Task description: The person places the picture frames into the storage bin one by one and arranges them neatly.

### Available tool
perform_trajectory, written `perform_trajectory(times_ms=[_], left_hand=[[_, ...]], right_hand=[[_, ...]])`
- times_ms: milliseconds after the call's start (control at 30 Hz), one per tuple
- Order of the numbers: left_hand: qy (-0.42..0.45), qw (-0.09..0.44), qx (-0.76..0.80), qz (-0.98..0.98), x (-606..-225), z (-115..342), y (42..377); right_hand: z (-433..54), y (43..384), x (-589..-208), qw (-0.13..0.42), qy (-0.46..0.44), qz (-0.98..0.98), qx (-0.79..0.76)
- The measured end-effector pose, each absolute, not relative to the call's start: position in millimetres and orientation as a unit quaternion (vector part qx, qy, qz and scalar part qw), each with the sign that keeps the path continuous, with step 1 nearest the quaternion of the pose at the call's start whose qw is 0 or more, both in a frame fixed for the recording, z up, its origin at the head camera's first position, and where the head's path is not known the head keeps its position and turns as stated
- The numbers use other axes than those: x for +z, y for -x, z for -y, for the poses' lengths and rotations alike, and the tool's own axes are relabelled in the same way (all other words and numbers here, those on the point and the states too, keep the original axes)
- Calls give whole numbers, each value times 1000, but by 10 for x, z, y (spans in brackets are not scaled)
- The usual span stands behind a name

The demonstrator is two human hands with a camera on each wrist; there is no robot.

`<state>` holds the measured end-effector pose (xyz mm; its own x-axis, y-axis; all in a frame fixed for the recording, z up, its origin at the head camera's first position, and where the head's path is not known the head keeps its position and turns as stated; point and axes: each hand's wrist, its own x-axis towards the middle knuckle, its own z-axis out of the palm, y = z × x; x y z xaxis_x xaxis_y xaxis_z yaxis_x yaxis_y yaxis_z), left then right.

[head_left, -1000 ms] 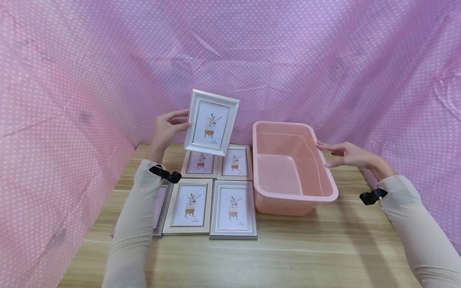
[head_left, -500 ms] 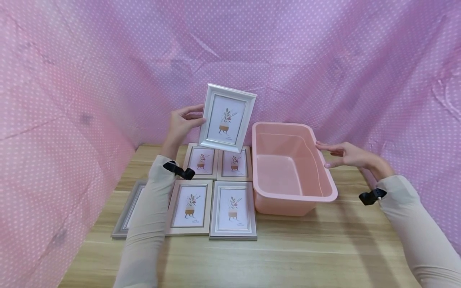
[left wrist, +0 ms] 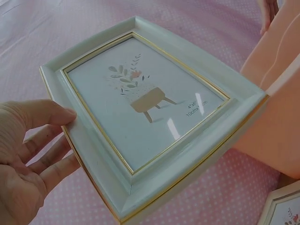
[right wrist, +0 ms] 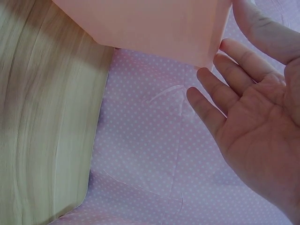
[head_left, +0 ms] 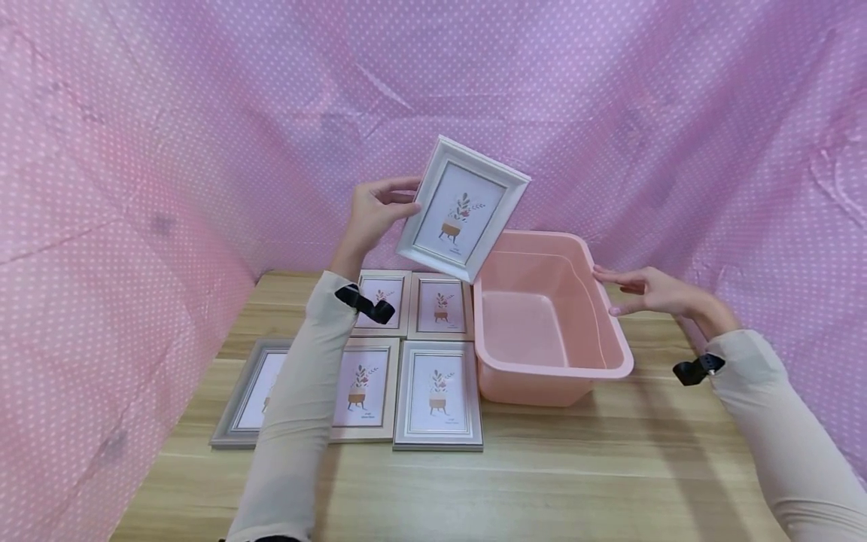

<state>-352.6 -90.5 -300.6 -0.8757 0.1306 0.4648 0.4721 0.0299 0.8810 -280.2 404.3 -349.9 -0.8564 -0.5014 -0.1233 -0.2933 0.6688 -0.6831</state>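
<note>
My left hand [head_left: 379, 214] pinches a white picture frame [head_left: 467, 211] by its left edge, thumb on the front and fingers behind. Tilted, the frame hangs in the air over the back left rim of a pink plastic basin [head_left: 552, 373]. In the left wrist view, the frame [left wrist: 197, 77] shows a thin gold trim and a plant-pot print. My right hand [head_left: 660, 292] touches the basin's right rim with its fingertips. In the right wrist view, that hand [right wrist: 255, 110] has its fingers extended against the basin's outer wall [right wrist: 154, 28].
Several picture frames lie face up left of the basin, among them a silver one [head_left: 439, 436], a cream one [head_left: 442, 335] and a grey one [head_left: 237, 410] partly under the left sleeve. They rest on a wooden table [head_left: 515, 482]. Pink dotted cloth [head_left: 406, 90] hangs behind.
My left hand has carried the white picture frame up and rightward, from above the lying frames to the basin's rim, tilting it more. My right hand has stayed at the rim.
</note>
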Motion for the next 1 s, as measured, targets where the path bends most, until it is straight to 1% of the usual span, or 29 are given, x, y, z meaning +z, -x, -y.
perform_trajectory(times_ms=[133,367,500,767,1000], left_hand=[[221,128,-647,719,-2939,866,3538],[236,143,-650,708,-2831,847,3544],[233,139,-653,707,-2751,779,3526],[243,136,-684,674,-2674,480,3552],[245,115,-718,642,-2756,193,3593]], right_hand=[[-4035,2812,-3489,152,219,-902,-339],[-4032,2818,-3488,155,217,-902,-341],[-4045,2806,-3498,155,213,-901,-343],[-4078,2799,-3540,144,237,-885,-374],[-4074,2801,-3555,141,237,-884,-377]])
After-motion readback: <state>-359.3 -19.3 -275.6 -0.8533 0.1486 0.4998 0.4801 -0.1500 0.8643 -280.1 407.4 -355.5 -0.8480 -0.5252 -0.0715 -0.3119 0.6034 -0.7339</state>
